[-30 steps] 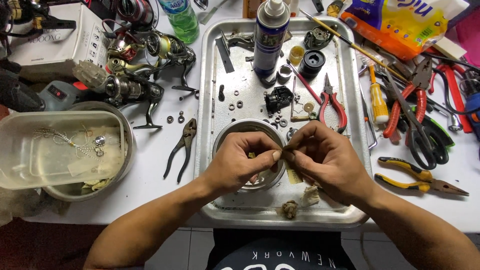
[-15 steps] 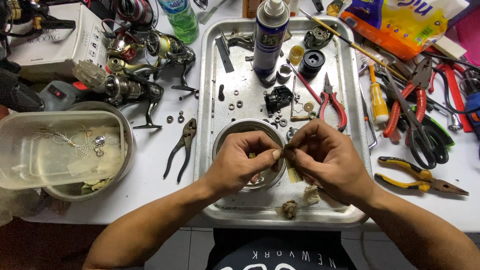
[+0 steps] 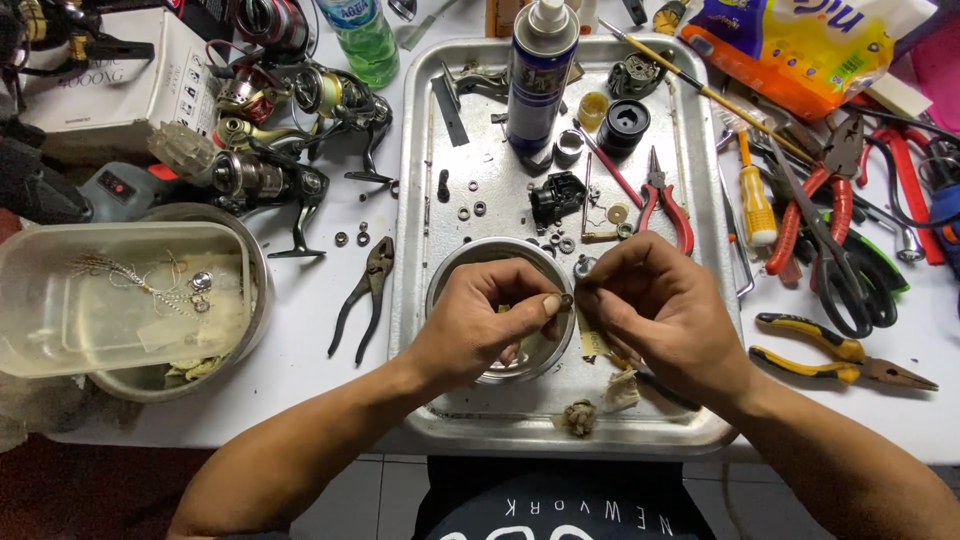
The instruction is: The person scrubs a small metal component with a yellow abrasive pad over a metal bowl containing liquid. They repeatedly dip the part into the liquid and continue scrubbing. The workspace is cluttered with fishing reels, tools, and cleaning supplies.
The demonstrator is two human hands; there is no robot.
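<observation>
Far out to the left of the left hand, a clear plastic tub point(image 3: 110, 300) sat in a grey bowl on the white tabletop point(image 3: 320, 400), with fishing reels point(image 3: 270, 150) lying beyond it, up and to the left of the hand. A pair of dark slip-joint pliers point(image 3: 365, 295) lay just left of the left hand, handles trailing toward the person.

The left hand point(image 3: 480, 330) hovered over a round metal bowl point(image 3: 445, 290) on a silver tray point(image 3: 420, 150). Its thumb and forefinger were pinched on a small ring-shaped metal part point(image 3: 566, 299) (a washer or bearing, too small to tell which). The part sat at that hand's fingertips, on its right side, directly between the two hands. It seemed to stand on edge, its hole facing sideways along the line from one hand to the other, though that was hard to judge.

The right hand point(image 3: 665, 320) met it from the other side, fingertips curled and closed near the same part; whether they gripped the part itself or some slimmer piece could not be told. Both hands lay equally close to it.

Beyond the hands, farther up the tray, stood a spray can point(image 3: 540, 80), with scattered washers and a black reel piece point(image 3: 557, 197) nearby. To the right of the right hand lay red-handled pliers point(image 3: 662, 205), a yellow screwdriver point(image 3: 757, 205), and, nearer its wrist, yellow-and-black pliers point(image 3: 840, 350).
</observation>
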